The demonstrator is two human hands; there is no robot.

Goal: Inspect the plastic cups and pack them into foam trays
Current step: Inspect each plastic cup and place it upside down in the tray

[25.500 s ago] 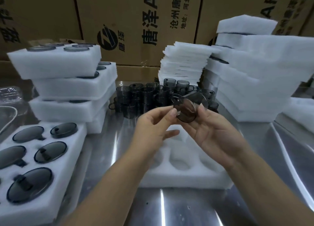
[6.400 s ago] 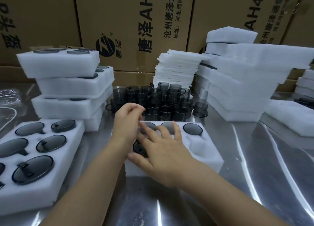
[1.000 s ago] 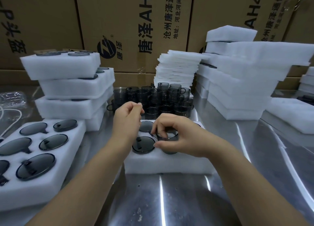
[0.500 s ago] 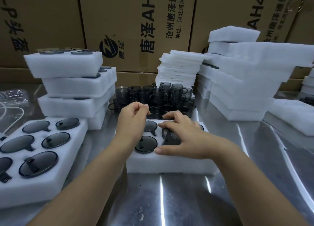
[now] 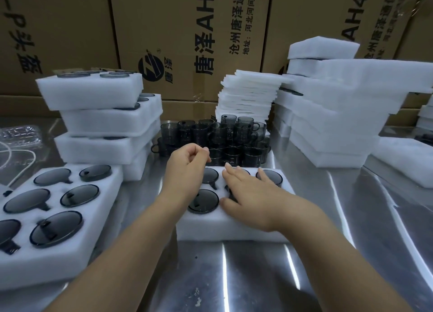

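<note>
A white foam tray (image 5: pixel 234 227) lies in front of me on the steel table, its round pockets filled with dark smoky plastic cups (image 5: pixel 203 201). My right hand (image 5: pixel 251 198) lies flat over the tray's middle pockets, fingers spread, pressing on a cup that it hides. My left hand (image 5: pixel 187 165) hovers over the tray's far left corner, fingers loosely curled with nothing in them. A cluster of loose dark cups (image 5: pixel 218 137) with handles stands just behind the tray.
A filled foam tray (image 5: pixel 98 227) sits at the near left, with a stack of filled trays (image 5: pixel 103 115) behind it. Stacks of foam trays (image 5: pixel 332 119) and foam sheets (image 5: pixel 248 93) stand at the right and back. Cardboard boxes (image 5: pixel 192 42) wall the rear.
My right hand pushed a cup down into a middle pocket and has flattened over it. My left hand stayed curled at the tray's far left.
</note>
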